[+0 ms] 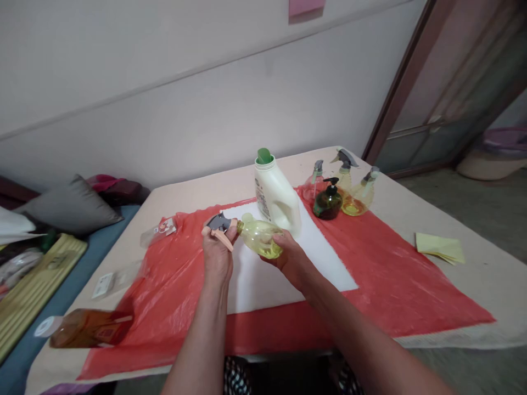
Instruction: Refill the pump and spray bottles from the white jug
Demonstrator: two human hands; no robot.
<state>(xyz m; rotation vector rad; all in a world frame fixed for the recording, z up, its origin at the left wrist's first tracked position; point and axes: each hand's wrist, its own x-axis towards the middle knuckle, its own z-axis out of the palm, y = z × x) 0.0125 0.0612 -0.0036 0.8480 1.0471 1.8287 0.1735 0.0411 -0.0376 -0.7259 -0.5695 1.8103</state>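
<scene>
Nearest, an amber bottle lies on its side at the worktop edge. Above the white sheet, the left hand pinches the grey spray head, while the right hand cups the yellow bottle; its long axis runs sideways, nozzle pointing left. The head sits on the neck, though tightness is unclear. Beyond stand a white jug and four filled bottles.

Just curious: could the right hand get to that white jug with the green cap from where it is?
Probably yes: the white jug stands just behind the right hand with nothing between, but that hand holds the yellow spray bottle.
</scene>
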